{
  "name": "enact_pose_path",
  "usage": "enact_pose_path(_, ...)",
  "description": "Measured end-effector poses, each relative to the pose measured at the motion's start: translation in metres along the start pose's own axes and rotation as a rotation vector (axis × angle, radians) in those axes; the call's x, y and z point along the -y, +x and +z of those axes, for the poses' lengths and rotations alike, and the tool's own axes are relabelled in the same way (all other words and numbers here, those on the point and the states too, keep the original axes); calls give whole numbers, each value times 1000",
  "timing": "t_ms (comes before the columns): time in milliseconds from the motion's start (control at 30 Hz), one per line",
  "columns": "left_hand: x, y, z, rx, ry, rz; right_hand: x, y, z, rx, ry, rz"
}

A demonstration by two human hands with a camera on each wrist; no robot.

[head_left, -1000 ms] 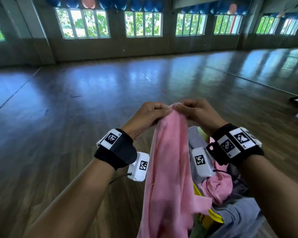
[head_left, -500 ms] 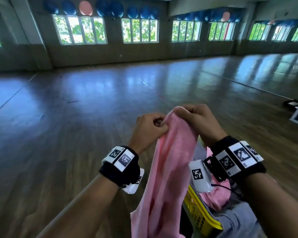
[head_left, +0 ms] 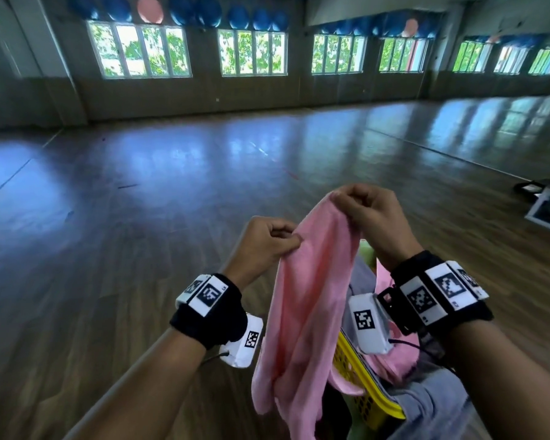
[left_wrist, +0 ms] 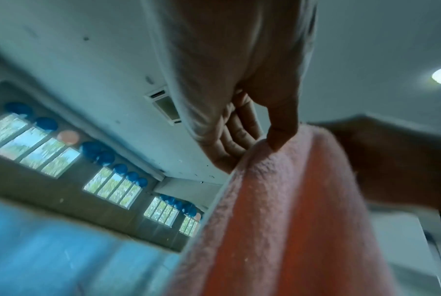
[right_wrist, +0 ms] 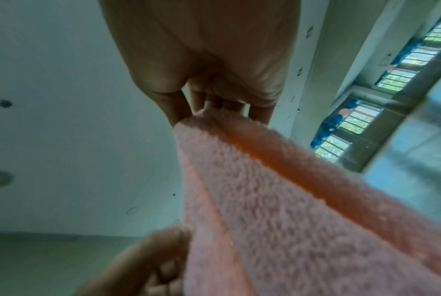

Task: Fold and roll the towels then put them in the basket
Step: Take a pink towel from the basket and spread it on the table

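Head view shows the wooden floor [head_left: 140, 249] of a big hall, and above it the pink towel [head_left: 302, 312] hangs in the air from both hands. Below it, at the right, stands the yellow basket [head_left: 359, 385] with pink and grey cloth inside. Both forearms are raised, the backs of the hands toward the camera. The right hand [head_left: 375, 217] is higher and pinches the top edge of the towel with curled fingers. The left hand [head_left: 261, 246], lower and near it, pinches the same edge between thumb and fingers.

A glossy dark wooden floor [head_left: 172, 217] carries a yellow basket [head_left: 365, 395] heaped with pink and grey cloth.
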State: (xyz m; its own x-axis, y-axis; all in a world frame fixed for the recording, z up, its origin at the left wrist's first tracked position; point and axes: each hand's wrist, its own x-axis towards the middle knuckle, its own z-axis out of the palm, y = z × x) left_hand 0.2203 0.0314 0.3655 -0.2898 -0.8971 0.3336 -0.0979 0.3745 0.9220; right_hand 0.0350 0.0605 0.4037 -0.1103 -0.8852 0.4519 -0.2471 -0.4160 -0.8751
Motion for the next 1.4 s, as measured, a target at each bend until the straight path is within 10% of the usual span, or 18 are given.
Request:
enact_pose_path(167, -19, 10, -8, -51, -48, 35, -13, -13, 12, 283, -247, 61)
enact_pose_path(367, -6, -4, -6, 15, -95, -87, -4, 0, -4, -78, 35, 20)
enact_pose_path(500, -16, 5, -10, -64, -141, -43, -11, -23, 8, 370, -261, 156)
enact_pose_path(667, -13, -14, 5, 200, -120, -120, -6, -12, -10, 18, 75, 69)
enact_pose_path(867, -17, 0, -4, 12, -180, -57, -6, -31, 0, 348, -162, 163)
enact_pose_path(1033, -16, -15, 4, 284, -98, -94, 3, -17, -11, 29, 202, 117)
enact_pose_path(1200, -18, 0, -4, 54, -170, -51, -1, -36, -4, 381, -164, 170)
enact_pose_path(1400, -11, -12, 7, 184, -113, -95, 0, -19, -21, 5, 135, 135)
